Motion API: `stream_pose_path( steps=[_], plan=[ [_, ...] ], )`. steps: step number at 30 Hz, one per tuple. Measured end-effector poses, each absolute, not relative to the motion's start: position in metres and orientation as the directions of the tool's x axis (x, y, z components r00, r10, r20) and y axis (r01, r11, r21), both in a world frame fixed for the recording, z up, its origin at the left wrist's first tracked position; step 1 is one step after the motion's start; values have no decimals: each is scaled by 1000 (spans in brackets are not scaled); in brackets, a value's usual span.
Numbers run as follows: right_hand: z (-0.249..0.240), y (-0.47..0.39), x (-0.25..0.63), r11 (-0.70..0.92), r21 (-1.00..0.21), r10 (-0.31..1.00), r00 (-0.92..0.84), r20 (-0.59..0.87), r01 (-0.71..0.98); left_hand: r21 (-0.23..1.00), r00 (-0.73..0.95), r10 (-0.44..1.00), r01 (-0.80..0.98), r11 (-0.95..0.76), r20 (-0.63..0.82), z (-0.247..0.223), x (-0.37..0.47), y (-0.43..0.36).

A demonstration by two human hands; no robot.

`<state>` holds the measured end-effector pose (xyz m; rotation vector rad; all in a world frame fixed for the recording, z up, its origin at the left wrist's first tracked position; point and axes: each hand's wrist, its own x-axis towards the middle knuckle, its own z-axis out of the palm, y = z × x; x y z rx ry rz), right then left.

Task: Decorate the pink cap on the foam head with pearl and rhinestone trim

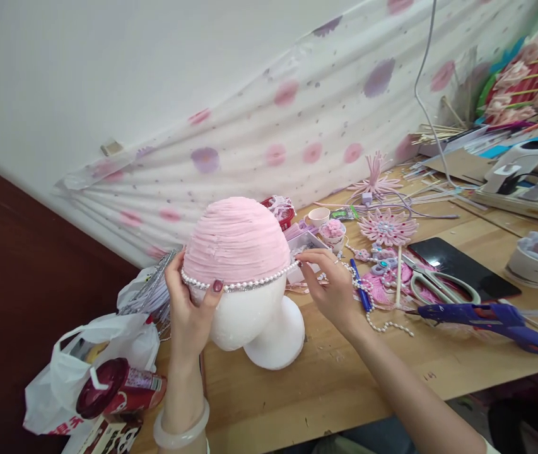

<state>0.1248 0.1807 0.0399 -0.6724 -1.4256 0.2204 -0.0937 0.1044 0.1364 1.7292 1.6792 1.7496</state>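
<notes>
A ribbed pink cap (238, 239) sits tilted on a white foam mannequin head (250, 318). Along its lower rim runs a string of white pearl beads (262, 283), with a narrow silvery band just beneath. My left hand (188, 309) grips the cap's left side, thumb on the beaded rim and fingers behind, partly hidden. At the right side of the rim, my right hand (328, 284) pinches the bead string between thumb and forefinger. The loose end of the string trails down onto the wooden table (344, 378).
Right of the head lie scissors (432, 280), a blue glue gun (484, 318), a blue pen (361, 287), a black tablet (462, 268) and pink flower pieces (386, 227). A plastic bag (79, 353) and a red lidded cup (122, 388) stand at the left.
</notes>
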Motion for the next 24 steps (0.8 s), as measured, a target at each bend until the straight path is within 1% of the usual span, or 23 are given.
stream_pose_path(
  steps=[6,8,10,12,14,16,19,22,24],
  plan=[
    [33,167,126,711,-682,646,221,730,174,712,-352,702,628,-314,619,134,-65,96],
    [32,158,126,673,-732,701,223,677,106,685,-367,676,671,-284,639,133,-52,94],
    [36,147,128,599,-801,791,175,587,-22,631,-366,630,731,-262,685,130,-39,94],
    [45,134,131,494,-857,869,71,489,-143,568,-348,578,783,-254,738,127,-29,94],
    [58,123,135,445,-874,890,-16,457,-197,528,-336,539,811,-253,773,124,-22,95],
    [74,112,140,453,-863,880,-46,473,-223,510,-333,514,822,-254,791,121,-19,95],
    [93,104,144,497,-848,852,-82,517,-186,492,-312,498,823,-284,809,118,-19,92],
    [104,105,144,568,-821,810,-140,569,-51,496,-292,494,793,-353,819,115,-24,86],
    [105,109,143,616,-788,782,-129,609,14,499,-290,478,769,-398,829,113,-28,82]
  ],
)
